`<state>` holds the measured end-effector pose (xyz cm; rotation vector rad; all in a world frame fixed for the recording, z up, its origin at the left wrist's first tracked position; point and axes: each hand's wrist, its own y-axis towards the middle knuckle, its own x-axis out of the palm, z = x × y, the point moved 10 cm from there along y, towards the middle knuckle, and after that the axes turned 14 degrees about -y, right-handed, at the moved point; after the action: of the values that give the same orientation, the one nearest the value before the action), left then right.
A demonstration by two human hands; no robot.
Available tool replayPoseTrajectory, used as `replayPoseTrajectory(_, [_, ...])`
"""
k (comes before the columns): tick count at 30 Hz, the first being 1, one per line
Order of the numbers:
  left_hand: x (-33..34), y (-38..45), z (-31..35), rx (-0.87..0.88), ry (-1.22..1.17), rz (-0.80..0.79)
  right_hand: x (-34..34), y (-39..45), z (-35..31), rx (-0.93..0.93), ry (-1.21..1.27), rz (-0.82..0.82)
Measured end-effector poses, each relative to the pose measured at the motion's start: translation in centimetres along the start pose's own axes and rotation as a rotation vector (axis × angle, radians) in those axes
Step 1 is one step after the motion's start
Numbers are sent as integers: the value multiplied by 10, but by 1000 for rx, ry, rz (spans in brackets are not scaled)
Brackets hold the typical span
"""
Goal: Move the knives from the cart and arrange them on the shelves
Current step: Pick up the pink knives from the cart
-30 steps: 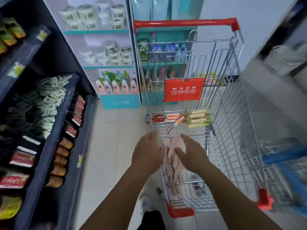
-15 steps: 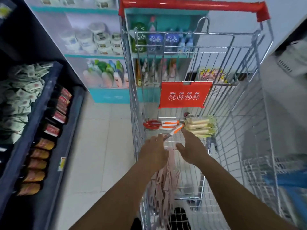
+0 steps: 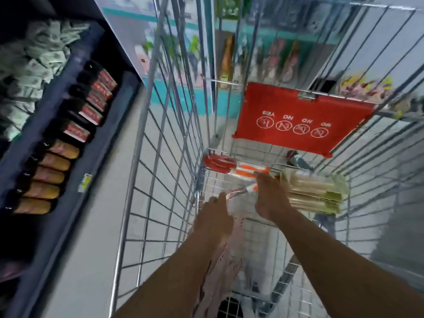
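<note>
Deep inside wire cart point(image 3: 160, 180), left hand point(image 3: 212, 222) grip unclear, right hand point(image 3: 267, 198) fingers spread beside wooden packs point(image 3: 314, 193)

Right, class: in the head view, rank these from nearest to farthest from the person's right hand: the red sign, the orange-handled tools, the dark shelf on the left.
1. orange-handled tools: at the fingers of the right hand.
2. red sign: above, on the cart's far wall.
3. dark shelf: outside the cart, far left.
</note>
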<state>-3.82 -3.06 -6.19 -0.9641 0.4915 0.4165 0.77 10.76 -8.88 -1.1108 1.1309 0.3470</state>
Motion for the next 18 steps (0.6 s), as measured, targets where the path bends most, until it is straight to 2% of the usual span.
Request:
replayPoseTrajectory(8, [17, 35, -22, -59, -104, 54, 18, 51, 11, 39, -68, 21])
replayPoseTrajectory(11, [24, 42, -27, -79, -149, 51, 14, 55, 8, 36, -163, 73])
replayPoseTrajectory(14, [36, 46, -25, -80, -278, 23, 15, 57, 2, 23, -203, 91])
replayPoseTrajectory(18, [53, 48, -24, -159, -491, -36, 27, 57, -2, 5, -132, 51])
